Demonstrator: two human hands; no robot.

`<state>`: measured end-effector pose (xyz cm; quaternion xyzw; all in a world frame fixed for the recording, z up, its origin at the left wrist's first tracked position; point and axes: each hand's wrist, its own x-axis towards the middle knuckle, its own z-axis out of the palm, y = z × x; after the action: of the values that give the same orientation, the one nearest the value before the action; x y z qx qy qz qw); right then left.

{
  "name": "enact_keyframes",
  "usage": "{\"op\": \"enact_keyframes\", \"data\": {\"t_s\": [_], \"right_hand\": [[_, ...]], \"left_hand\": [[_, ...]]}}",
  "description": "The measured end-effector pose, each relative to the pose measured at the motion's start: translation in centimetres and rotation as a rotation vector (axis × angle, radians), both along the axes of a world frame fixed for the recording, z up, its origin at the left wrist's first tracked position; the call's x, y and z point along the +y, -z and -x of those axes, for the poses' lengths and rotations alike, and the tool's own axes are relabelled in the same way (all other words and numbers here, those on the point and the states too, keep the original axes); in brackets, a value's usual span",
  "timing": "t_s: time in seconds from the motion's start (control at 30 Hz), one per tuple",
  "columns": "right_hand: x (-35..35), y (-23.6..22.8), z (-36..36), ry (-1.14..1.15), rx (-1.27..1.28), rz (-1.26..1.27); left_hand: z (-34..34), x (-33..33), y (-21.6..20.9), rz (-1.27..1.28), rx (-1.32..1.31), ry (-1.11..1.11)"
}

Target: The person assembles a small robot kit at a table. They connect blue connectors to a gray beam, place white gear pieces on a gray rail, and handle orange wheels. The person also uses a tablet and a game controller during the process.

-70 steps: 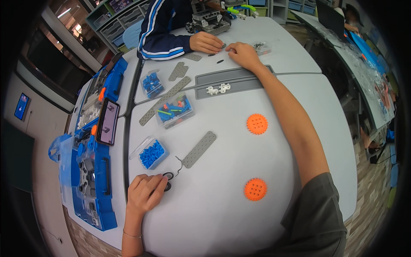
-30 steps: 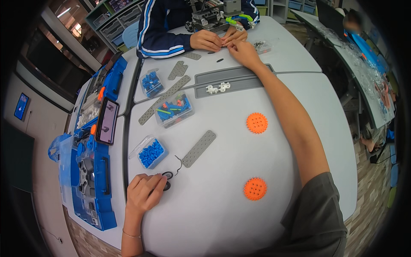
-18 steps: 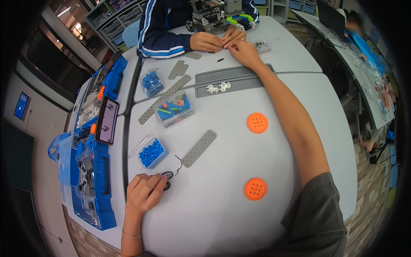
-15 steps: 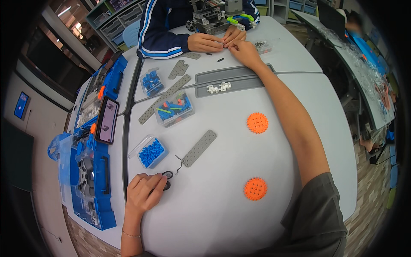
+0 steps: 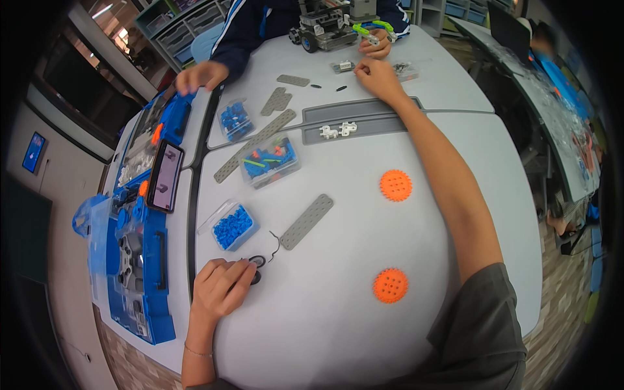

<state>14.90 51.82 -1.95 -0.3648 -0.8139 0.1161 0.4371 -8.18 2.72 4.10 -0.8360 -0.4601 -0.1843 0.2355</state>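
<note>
My left hand [image 5: 224,286] rests on the near left of the table, fingers curled against small black ring-shaped pieces [image 5: 258,261]. Beside them lies a thin dark bent strand [image 5: 275,246]. An open clear box of small blue pegs [image 5: 233,227] stands just beyond. My right arm stretches across the table, and my right hand [image 5: 380,79] is closed near the far side; whatever its fingertips hold is too small to make out. Close to it are a small grey-and-white part [image 5: 342,66] and a clear box of small parts [image 5: 408,70].
Two orange gears [image 5: 396,186] lie mid-right. Grey perforated plates [image 5: 307,222], a box of coloured parts [image 5: 270,162] and white connectors [image 5: 338,130] lie around. A blue case [image 5: 159,279] and a phone [image 5: 165,177] stand left. A co-worker's hand [image 5: 203,77] and a robot model [image 5: 325,29] are at the back.
The co-worker's hands have parted from beside my right hand: one swung left toward the blue case, one drew back near the robot model. My hands have barely moved; the view shifted slightly.
</note>
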Motion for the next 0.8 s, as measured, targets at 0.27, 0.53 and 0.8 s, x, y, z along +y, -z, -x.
{"op": "enact_keyframes", "data": {"t_s": [0.27, 0.53, 0.8], "right_hand": [[0.15, -0.43, -0.09, 0.013, -0.064, 0.028], [0.17, -0.55, -0.42, -0.005, -0.080, 0.060], [0.18, -0.60, -0.46, -0.023, -0.086, 0.057]], "left_hand": [[0.38, -0.32, 0.31, 0.006, -0.017, -0.008], [0.42, -0.17, 0.38, -0.012, -0.016, 0.007], [0.51, -0.17, 0.54, -0.017, -0.015, 0.006]]}}
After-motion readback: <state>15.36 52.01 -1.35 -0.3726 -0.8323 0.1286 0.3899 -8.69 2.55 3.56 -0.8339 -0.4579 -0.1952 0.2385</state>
